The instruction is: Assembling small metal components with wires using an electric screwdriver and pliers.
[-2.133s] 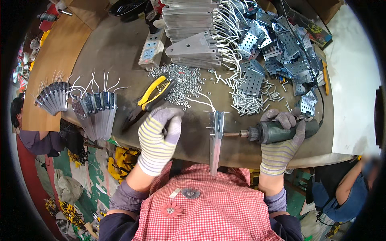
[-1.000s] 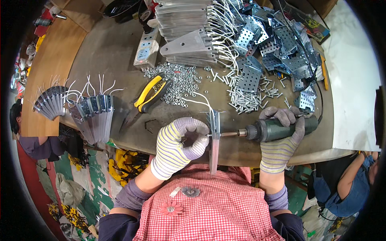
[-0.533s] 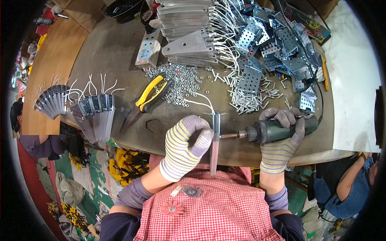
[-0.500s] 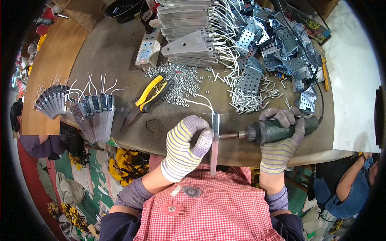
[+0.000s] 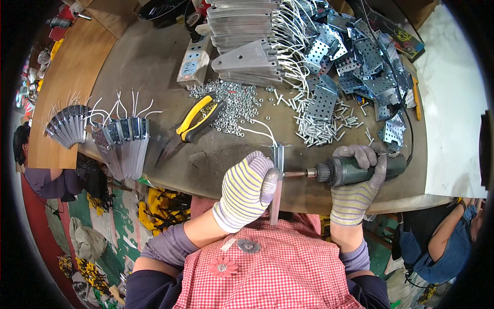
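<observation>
In a striped glove, my left hand (image 5: 243, 191) is closed beside a thin metal plate assembly (image 5: 276, 198), held upright and edge-on at the table's front edge. Two white wires (image 5: 262, 129) rise from its top. My right hand (image 5: 357, 188), gloved too, wraps round a dark green electric screwdriver (image 5: 346, 170) lying sideways. Its bit (image 5: 295, 174) points left and meets the side of the plate. Whatever my left fingertips press against the plate's far side is hidden. Pliers with yellow and black handles (image 5: 191, 121) lie to the left, beside scattered nuts (image 5: 231, 105).
Screws (image 5: 319, 129) lie in a heap behind the screwdriver, below a pile of perforated brackets (image 5: 368, 56). Wired metal plates (image 5: 242, 56) are stacked at the back, next to a power strip (image 5: 194, 64). Bracketed plates (image 5: 123, 147) stand fanned at left. A cord (image 5: 411, 123) runs from the screwdriver.
My left hand has shifted slightly right, its fingers now closer against the plate. The screwdriver stays level with its bit at the plate. The view has moved a little.
</observation>
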`<action>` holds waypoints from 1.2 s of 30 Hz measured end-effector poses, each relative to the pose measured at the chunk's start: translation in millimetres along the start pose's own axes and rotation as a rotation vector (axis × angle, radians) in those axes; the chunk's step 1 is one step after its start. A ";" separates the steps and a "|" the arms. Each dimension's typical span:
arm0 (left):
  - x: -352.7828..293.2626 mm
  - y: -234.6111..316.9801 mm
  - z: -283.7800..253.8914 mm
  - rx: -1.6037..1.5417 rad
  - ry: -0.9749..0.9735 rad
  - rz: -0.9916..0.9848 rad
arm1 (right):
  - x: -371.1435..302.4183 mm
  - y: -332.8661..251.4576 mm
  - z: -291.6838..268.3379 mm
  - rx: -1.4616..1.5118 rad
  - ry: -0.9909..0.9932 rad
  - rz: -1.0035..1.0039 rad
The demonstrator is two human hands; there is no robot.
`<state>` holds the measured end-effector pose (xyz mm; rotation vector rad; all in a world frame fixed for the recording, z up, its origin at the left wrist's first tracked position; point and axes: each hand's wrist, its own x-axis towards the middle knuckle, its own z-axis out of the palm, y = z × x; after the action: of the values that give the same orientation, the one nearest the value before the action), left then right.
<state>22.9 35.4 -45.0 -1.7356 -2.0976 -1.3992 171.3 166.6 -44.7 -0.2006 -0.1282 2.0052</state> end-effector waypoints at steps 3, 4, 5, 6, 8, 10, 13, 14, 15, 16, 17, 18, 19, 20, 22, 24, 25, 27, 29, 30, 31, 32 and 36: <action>-1.7 -0.8 0.8 -0.026 -0.016 -0.015 | -0.7 0.4 0.8 -0.001 -0.013 0.012; -2.0 -0.9 1.2 -0.041 -0.016 -0.023 | -0.7 0.1 0.7 -0.001 -0.015 0.012; -2.0 -0.9 1.0 -0.041 -0.013 -0.022 | -0.5 -0.2 -0.1 0.006 -0.008 0.010; -2.4 -0.5 0.7 -0.037 -0.015 -0.025 | -0.5 -0.6 -1.1 0.013 -0.002 0.010; -2.8 1.1 -0.3 -0.032 -0.015 -0.029 | 0.2 -0.9 -2.4 0.003 -0.001 0.008; -1.2 2.1 -2.4 -0.036 -0.045 -0.061 | -0.5 -0.7 -1.5 -0.006 0.001 0.002; -2.8 -12.7 -10.1 0.068 -0.046 -0.004 | -0.4 -0.4 0.9 -0.015 0.018 -0.008; 5.8 -26.4 -21.2 0.067 0.013 0.046 | 0.3 -0.2 0.1 0.002 0.004 -0.003; 14.0 -34.1 -35.8 0.229 0.098 -0.022 | -0.3 0.3 -1.9 0.022 -0.007 0.003; 27.3 -46.2 -49.8 0.308 0.122 -0.065 | -1.3 -0.2 -3.0 0.023 -0.003 -0.011; 34.8 -50.8 -60.8 0.584 0.152 -0.030 | -1.8 -0.4 -2.8 0.004 0.005 -0.008; 40.9 -61.6 -73.1 0.726 -0.027 -0.089 | -1.8 -1.6 -2.9 -0.019 0.011 -0.006; 39.8 -70.8 -80.7 0.760 -0.198 -0.122 | -0.3 -2.2 -3.1 -0.014 0.005 0.000; 39.3 -76.8 -80.3 0.721 -0.192 -0.082 | 1.0 -3.6 -4.6 -0.008 -0.002 0.004; 33.7 -90.5 -82.5 0.647 -0.220 -0.037 | 0.6 -3.9 -5.5 0.001 -0.004 -0.001; 27.0 -99.7 -87.9 0.572 -0.028 0.079 | -0.6 -2.9 -5.1 -0.005 0.003 0.004; 24.3 -99.0 -88.8 0.490 0.166 0.185 | -1.1 -1.7 -3.8 -0.002 0.009 -0.006; 30.3 -51.6 -82.5 -0.443 0.387 -0.153 | -1.2 0.4 -0.2 -0.010 0.014 0.011; 42.6 -17.9 -71.5 -0.722 0.437 -0.126 | -0.3 -2.2 -3.7 -0.003 0.016 0.013; 48.8 0.1 -64.3 -0.706 0.310 -0.171 | 0.9 -4.8 -5.4 -0.009 0.008 0.009; 49.3 12.0 -61.4 -0.683 0.187 -0.216 | 0.5 -5.5 -6.6 -0.015 0.000 0.012; 52.4 9.3 -59.5 -0.493 0.003 -0.183 | 1.0 -5.0 -7.1 -0.015 0.000 0.011; 60.2 36.4 -44.6 -0.556 -0.003 -0.155 | -1.2 -2.6 -4.5 0.002 0.015 0.017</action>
<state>10.5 47.9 36.5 -1.7522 -2.0049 -2.1901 174.9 166.7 -48.5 -0.2159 -0.1147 2.0204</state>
